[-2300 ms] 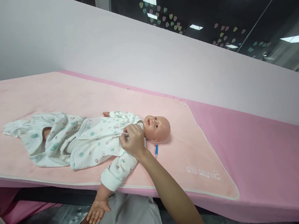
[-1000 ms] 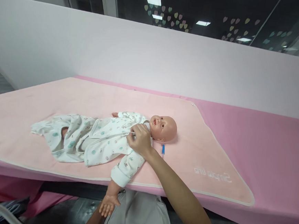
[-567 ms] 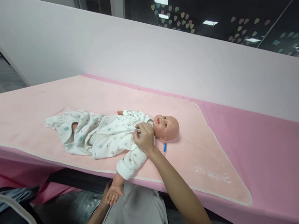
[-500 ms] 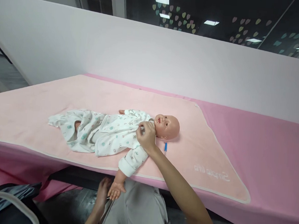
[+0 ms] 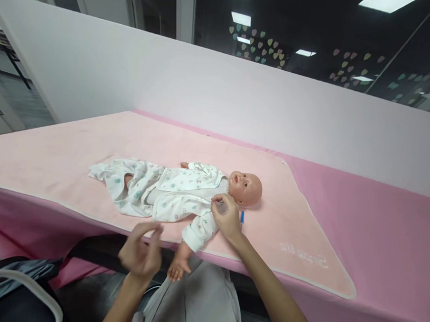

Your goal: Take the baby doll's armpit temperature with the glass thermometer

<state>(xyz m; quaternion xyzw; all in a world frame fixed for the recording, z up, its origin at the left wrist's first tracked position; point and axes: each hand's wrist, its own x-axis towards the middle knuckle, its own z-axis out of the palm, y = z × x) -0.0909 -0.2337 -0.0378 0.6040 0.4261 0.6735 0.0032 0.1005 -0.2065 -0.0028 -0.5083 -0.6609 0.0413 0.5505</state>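
A baby doll [image 5: 248, 189] lies on its back, head to the right, in a white printed outfit. The jacket [image 5: 189, 181] is parted down the front, baring the pale torso [image 5: 167, 197]. My right hand [image 5: 227, 216] pinches the near edge of the jacket by the doll's neck and shoulder. My left hand [image 5: 141, 249], slightly blurred, hovers at the table's front edge near the doll's jacket. Its fingers are curved, with a gap to the thumb and nothing seen between them. The doll's near arm [image 5: 180, 262] hangs past the edge.
A thin item with a blue end [image 5: 242, 217] lies beside the doll's head, partly behind my right wrist. The peach mat [image 5: 306, 228] covers much of the pink table [image 5: 399, 235]. A white partition [image 5: 242, 103] rises behind. A chair [image 5: 19, 279] stands at lower left.
My left hand has risen from below the table edge toward the doll. My right hand has drawn the near jacket edge toward me, and the front gapes wider. The view has shifted slightly.
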